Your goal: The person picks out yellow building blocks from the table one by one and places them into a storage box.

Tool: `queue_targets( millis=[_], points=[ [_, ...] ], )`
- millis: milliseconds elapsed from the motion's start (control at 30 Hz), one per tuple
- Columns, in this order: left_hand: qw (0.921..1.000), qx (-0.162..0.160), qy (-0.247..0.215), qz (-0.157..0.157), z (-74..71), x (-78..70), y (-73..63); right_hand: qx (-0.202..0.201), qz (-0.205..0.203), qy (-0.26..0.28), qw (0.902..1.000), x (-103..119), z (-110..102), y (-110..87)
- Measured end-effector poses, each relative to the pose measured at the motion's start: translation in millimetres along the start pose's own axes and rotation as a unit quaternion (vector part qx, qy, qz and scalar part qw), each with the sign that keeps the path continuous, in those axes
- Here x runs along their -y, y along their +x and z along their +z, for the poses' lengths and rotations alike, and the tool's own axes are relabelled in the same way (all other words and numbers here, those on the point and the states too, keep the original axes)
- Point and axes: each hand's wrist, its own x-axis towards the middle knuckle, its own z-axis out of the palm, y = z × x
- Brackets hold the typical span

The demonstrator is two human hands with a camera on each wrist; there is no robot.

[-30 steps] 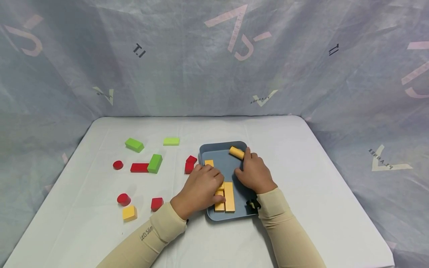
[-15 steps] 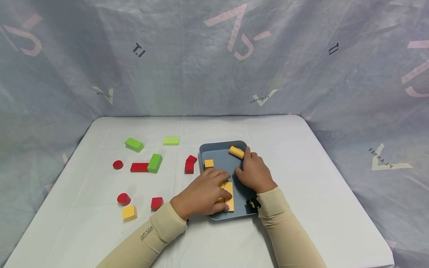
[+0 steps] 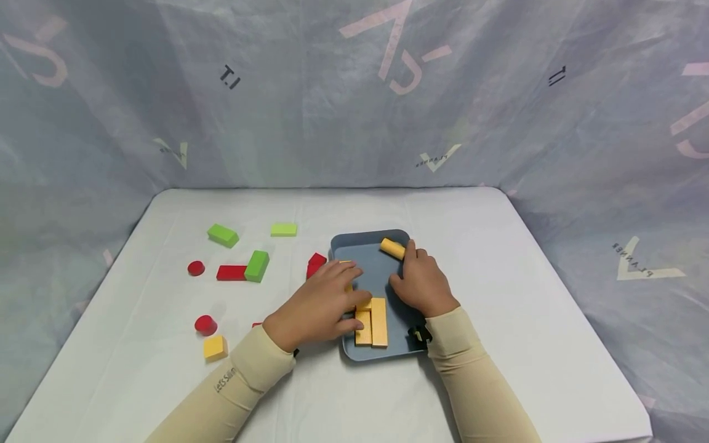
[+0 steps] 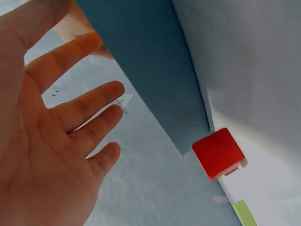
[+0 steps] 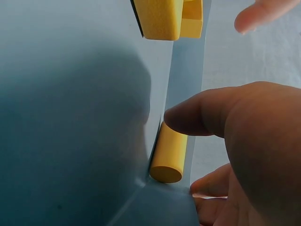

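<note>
My left hand (image 3: 316, 304) is spread open over the left side of a grey-blue tray (image 3: 376, 271), its fingertips above the yellow blocks inside. In the left wrist view its palm and separated fingers hold nothing. My right hand (image 3: 423, 280) grips the tray's right wall; in the right wrist view the thumb (image 5: 202, 112) is inside and the other fingers are outside. A yellow cylinder (image 3: 392, 248) lies in the tray's far right corner. Two long yellow blocks (image 3: 379, 323) stand side by side at the near end. Another yellow block by the left wall is partly hidden by my left hand.
Left of the tray lie a dark green block (image 3: 257, 266) against a flat red block (image 3: 231, 272), two light green blocks (image 3: 223, 235), red discs (image 3: 196, 268) and a yellow cube (image 3: 215, 349). Red blocks (image 3: 317, 261) sit beside the tray's left wall.
My left hand has lifted off the yellow blocks and drawn left, with its fingers now spread. My right hand keeps its place on the tray.
</note>
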Motion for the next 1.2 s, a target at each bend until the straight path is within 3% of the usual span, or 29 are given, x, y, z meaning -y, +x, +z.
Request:
queue_targets(
  millis=[633, 1200],
  points=[
    [0.9996, -0.013, 0.013, -0.023, -7.0, 12.8, -21.3, -0.003, 0.004, 0.015, 0.9999, 1, -1, 0.5],
    [0.9965, 0.004, 0.015, -0.082, -10.5, 20.9, -55.5, 0.003, 0.003, 0.013, 0.9999, 2, -2, -2.4]
  ],
)
